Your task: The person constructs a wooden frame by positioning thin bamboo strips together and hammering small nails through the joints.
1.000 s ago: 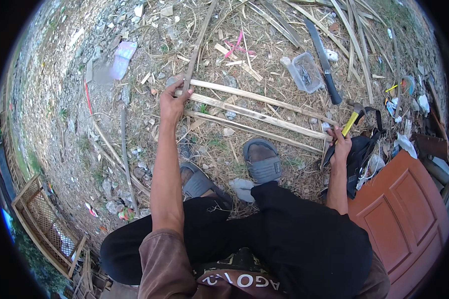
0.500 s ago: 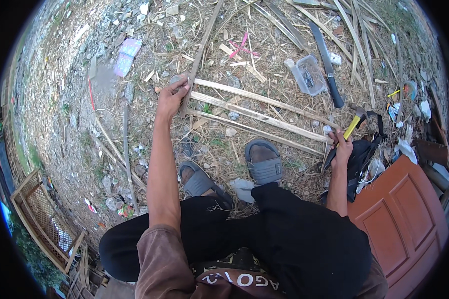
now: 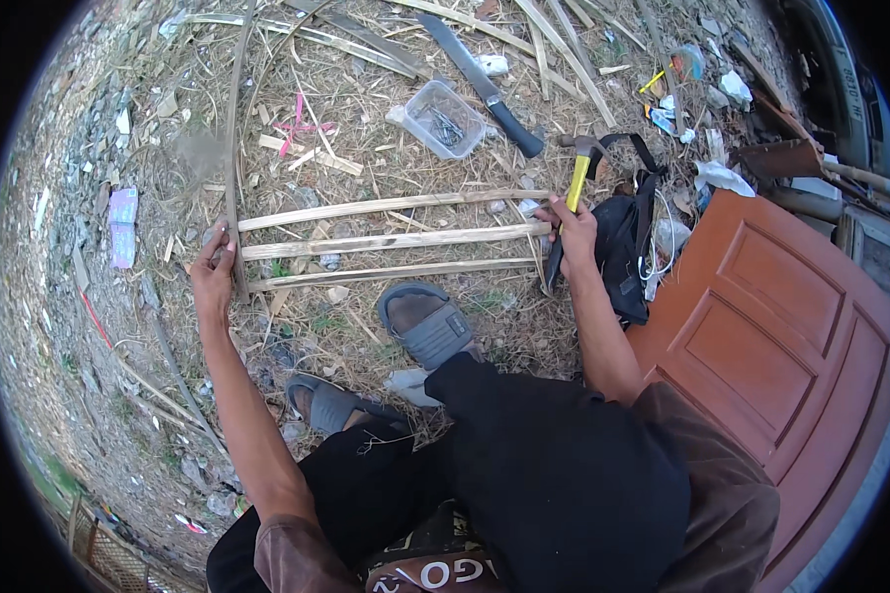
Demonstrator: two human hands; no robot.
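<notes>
The slatted wooden frame [image 3: 396, 240] spans the person's front, beyond the gray sandals [image 3: 440, 339], with a strip of straw between its nearest slat and the toes. At its left end, the left hand [image 3: 212, 275] is narrow, fingertips against the outer edge of a long crossing strip [image 3: 232, 119]; whether it pinches, I cannot tell. The right hand [image 3: 576, 237] grips a yellow-handled claw hammer [image 3: 579, 180] at the other end, hemmed in by a black bag [image 3: 618, 247] just beside. Past the far slat lie a clear plastic tub [image 3: 425, 138] of nails and a machete [image 3: 462, 61]. The ground [image 3: 524, 341] is dry straw, stonier leftward; a reddish-brown paneled door [image 3: 752, 296] lies at right.
</notes>
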